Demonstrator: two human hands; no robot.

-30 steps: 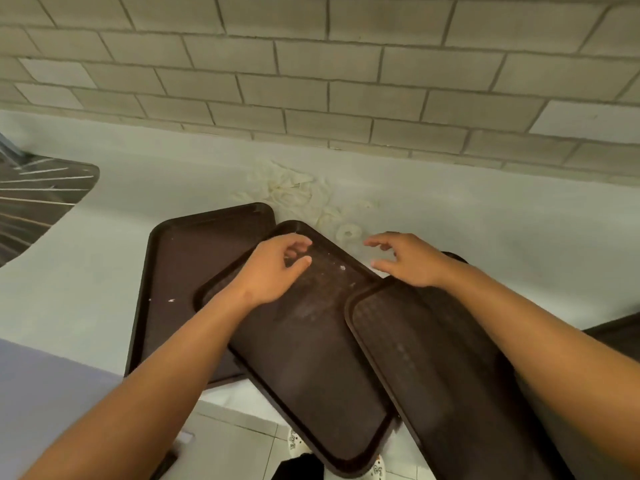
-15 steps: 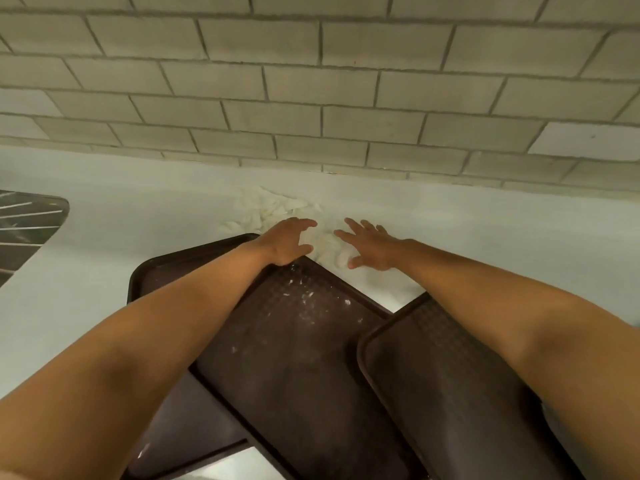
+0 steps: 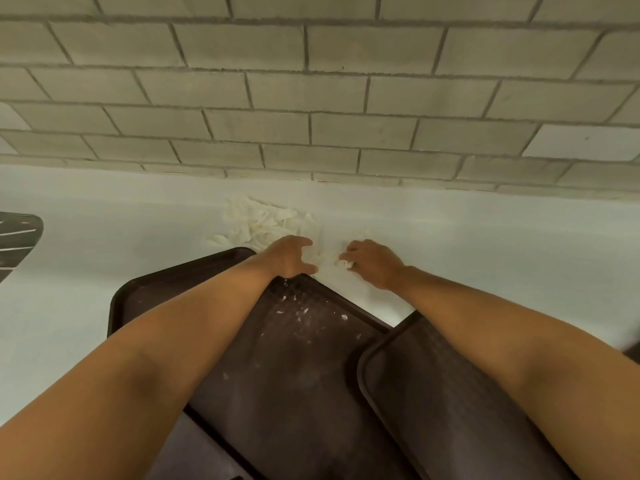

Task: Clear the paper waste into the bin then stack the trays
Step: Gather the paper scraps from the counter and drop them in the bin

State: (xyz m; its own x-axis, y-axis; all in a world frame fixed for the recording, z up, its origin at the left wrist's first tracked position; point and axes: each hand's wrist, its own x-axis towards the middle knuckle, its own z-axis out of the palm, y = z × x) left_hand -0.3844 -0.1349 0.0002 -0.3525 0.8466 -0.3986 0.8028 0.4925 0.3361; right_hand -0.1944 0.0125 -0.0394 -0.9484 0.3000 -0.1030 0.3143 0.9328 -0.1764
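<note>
Both forearms are stretched fwd, bare. Left hand [image 3: 289, 256] is held palm-down w/ fingers spread and curved. Right hand [image 3: 372, 263] is curled, white scraps pinched at its fingertips.

trays [image 3: 311, 393] cut off at bottom edge | right hand [image 3: 372, 263] fingers hidden in paper [image 3: 263, 220]

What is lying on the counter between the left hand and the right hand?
In the head view, crumpled white paper waste lies on the white counter between the left hand and the right hand; the right fingers curl onto some of it.
</note>
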